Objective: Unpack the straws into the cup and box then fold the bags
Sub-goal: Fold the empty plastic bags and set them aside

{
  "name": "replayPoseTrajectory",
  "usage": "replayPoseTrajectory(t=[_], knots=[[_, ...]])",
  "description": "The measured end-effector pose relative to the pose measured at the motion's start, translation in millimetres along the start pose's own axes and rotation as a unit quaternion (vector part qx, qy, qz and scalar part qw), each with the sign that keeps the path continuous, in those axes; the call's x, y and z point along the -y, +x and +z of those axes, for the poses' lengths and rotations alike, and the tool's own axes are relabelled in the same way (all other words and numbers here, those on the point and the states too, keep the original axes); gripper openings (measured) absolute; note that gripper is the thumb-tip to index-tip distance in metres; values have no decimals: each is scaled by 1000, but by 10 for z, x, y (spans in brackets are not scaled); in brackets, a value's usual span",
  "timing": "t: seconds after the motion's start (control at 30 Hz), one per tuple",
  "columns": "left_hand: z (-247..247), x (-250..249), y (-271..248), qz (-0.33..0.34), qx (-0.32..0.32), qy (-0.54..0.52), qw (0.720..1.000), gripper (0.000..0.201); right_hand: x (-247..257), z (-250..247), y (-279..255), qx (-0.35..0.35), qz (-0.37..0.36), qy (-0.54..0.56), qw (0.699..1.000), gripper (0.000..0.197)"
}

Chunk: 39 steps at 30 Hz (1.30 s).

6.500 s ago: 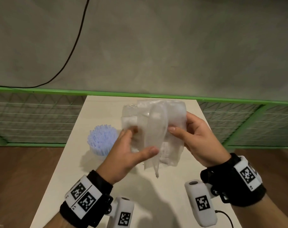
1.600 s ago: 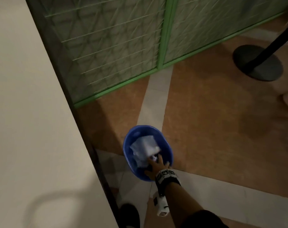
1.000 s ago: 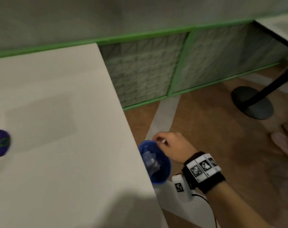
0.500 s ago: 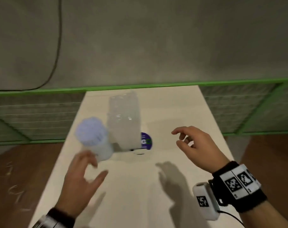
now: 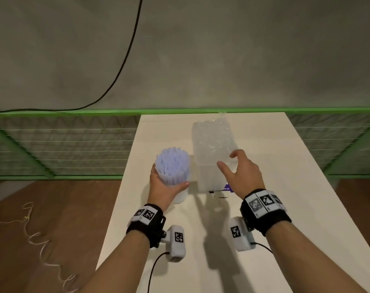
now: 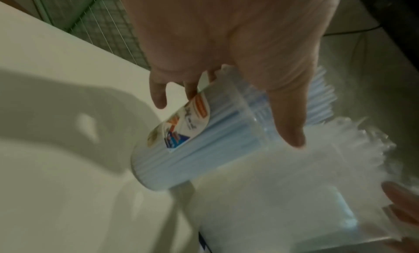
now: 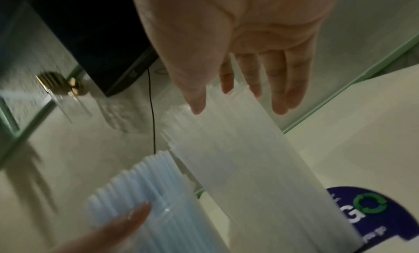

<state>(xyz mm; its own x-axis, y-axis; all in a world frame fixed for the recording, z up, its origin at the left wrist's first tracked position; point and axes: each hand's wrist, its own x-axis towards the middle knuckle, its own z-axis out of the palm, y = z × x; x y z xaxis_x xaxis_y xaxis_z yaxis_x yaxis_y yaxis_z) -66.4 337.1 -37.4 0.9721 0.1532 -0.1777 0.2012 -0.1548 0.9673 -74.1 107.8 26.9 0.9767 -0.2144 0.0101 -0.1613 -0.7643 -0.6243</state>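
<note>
A clear cup [image 5: 181, 197] packed with pale blue straws [image 5: 172, 163] stands left of centre on the table. My left hand [image 5: 169, 176] grips it, thumb across the front [image 6: 288, 113], fingers round the far side. Right beside it a clear box [image 5: 209, 178] holds a tall upright bundle of clear straws [image 5: 211, 144]. My right hand [image 5: 226, 159] is spread at the bundle's right side with straight fingers [image 7: 281, 88]; I cannot tell whether it touches. The wrist views show the cup [image 6: 181, 149], the clear straws [image 7: 249, 158] and the blue straws [image 7: 140, 185]. No bags are in view.
A white flat piece with a purple round label [image 5: 227, 188] lies at the box's base. The beige table [image 5: 285, 208] ends against a green mesh fence [image 5: 63, 144]. A black cable [image 5: 124, 60] runs down the wall, and string [image 5: 38, 240] lies on the floor to the left.
My left hand, open and short of the cup half a second ago, now grips it. My right hand came up from a blue bin on the floor to the clear straws.
</note>
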Motion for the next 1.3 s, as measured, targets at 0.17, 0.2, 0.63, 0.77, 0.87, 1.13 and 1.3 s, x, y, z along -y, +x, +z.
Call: replayPoseTrajectory(t=[0.17, 0.2, 0.63, 0.77, 0.87, 1.13, 1.3], knots=[[99, 38, 71, 11, 7, -13, 1000, 110, -38, -69, 93, 27, 7, -43, 999, 49], [123, 39, 66, 11, 11, -18, 1000, 110, -86, -121, 94, 23, 5, -44, 999, 48], [753, -16, -165, 15, 33, 0, 999, 118, -1005, -764, -156, -70, 92, 171, 978, 86], [854, 7, -207, 18, -5, -16, 1000, 106, -1039, -625, -54, -42, 54, 202, 977, 106], [857, -13, -145, 27, 4, -21, 999, 99, -1011, -546, 31, -42, 48, 216, 974, 105], [971, -197, 500, 34, 17, -11, 999, 93, -799, -480, 689, 13, 36, 206, 978, 103], [1063, -311, 1172, 28, 35, 3, 999, 94, -763, -341, 1402, 27, 17, 203, 979, 102]])
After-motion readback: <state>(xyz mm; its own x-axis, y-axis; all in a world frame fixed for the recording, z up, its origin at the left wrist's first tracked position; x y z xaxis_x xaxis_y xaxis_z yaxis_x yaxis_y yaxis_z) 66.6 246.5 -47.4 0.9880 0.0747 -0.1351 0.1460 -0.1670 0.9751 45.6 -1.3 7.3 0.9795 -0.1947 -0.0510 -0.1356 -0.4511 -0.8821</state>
